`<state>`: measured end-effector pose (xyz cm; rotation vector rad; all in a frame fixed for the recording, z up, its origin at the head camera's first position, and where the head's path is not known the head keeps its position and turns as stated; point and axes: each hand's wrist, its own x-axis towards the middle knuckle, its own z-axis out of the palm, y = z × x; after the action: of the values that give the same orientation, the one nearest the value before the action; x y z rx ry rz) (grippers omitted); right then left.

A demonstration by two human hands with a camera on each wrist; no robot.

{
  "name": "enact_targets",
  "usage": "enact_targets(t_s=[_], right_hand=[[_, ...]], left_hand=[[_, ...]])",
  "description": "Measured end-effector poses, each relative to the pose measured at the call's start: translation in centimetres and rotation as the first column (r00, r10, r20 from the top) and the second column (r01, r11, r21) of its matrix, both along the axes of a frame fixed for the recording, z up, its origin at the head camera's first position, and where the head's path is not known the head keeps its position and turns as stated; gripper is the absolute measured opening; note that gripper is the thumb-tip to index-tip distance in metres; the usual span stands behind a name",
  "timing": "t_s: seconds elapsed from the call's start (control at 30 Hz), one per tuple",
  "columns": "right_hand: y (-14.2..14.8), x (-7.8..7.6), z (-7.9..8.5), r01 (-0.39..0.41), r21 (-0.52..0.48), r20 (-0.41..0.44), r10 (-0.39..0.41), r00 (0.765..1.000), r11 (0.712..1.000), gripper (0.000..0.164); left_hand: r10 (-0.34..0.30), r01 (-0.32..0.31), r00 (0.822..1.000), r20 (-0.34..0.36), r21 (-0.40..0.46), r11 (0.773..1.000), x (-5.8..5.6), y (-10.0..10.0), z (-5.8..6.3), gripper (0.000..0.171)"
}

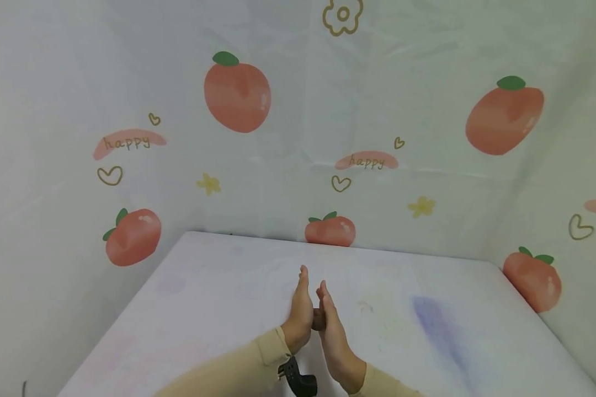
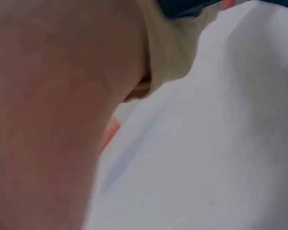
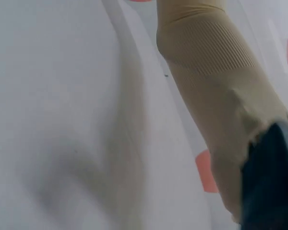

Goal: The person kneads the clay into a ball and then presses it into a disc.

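Observation:
In the head view, my left hand (image 1: 300, 314) and right hand (image 1: 334, 333) stand upright over the white table, palms facing each other. Both have straight fingers pointing away from me, and their tips stay a little apart. A narrow gap between the palms is bridged by the thumbs or lower fingers, partly hidden there. No object shows in either hand. Blurred bare skin (image 2: 48, 124) fills the left side of the left wrist view, below a beige cuff (image 2: 175, 52). The right wrist view holds a ribbed beige sleeve (image 3: 206, 62) instead of fingers.
The white table (image 1: 218, 286) carries a purple smear (image 1: 439, 331) on its right. Behind it hangs a pale curtain (image 1: 288, 110) printed with red fruit and "happy" labels. A black wrist device (image 1: 300, 379) sits beneath the left cuff. Soft shadows (image 3: 129, 110) fall across the tabletop.

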<state>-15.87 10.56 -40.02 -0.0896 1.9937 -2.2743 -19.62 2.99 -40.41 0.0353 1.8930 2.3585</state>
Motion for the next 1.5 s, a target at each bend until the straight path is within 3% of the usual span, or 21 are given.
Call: enact_targets(t_s=[0.07,0.2,0.3,0.5,0.63,0.9,1.07,1.2,1.33,1.5], right_hand=[[0.1,-0.3,0.1,0.007,0.018,-0.007,-0.006,1.0,1.0,0.064],[0.9,-1.7,0.0,0.051,0.045,-0.028,-0.05,0.998,0.998,0.063],[1.1,-2.2,-0.1,0.063,0.03,-0.02,-0.062,0.998,0.998,0.062],[-0.2,-0.5,-0.2,0.059,0.01,0.034,-0.059,0.998,0.998,0.067],[-0.8,0.3,-0.3,0.051,-0.008,0.007,-0.051,0.999,0.999,0.062],[0.6,-2.1,0.4,0.083,-0.035,-0.021,-0.084,0.996,0.996,0.062],[1.5,-3.7,1.0,0.046,-0.033,-0.031,-0.047,0.998,0.998,0.061],[1.8,-4.4,1.3,0.05,-0.022,-0.015,-0.05,0.999,0.999,0.066],[1.3,-3.6,0.8,0.016,0.028,0.016,-0.017,1.0,0.999,0.07],[0.5,-1.2,0.6,-0.078,0.051,0.018,0.077,0.997,0.996,0.068]], left_hand=[[-0.019,0.02,0.999,0.027,-0.002,1.0,0.2,0.2,-0.1,0.08],[-0.109,0.11,0.994,-0.021,0.004,0.994,2.3,1.0,-0.4,0.075],[-0.125,0.126,0.991,-0.047,0.024,0.992,3.0,1.2,-0.3,0.068],[0.006,-0.008,0.999,0.05,0.049,0.999,0.8,0.4,0.3,0.075],[0.04,-0.042,0.998,0.038,0.051,0.998,0.2,0.0,0.4,0.076],[-0.116,0.115,0.993,0.018,0.047,0.992,3.2,0.7,0.2,0.075],[-0.163,0.165,0.986,-0.046,0.033,0.986,3.6,0.5,0.8,0.071],[-0.192,0.193,0.98,-0.058,0.025,0.981,3.8,0.4,1.2,0.067],[-0.139,0.14,0.989,-0.052,0.028,0.99,3.1,0.1,1.4,0.067],[-0.037,0.037,0.999,-0.024,0.003,0.999,1.0,-0.4,0.9,0.065]])
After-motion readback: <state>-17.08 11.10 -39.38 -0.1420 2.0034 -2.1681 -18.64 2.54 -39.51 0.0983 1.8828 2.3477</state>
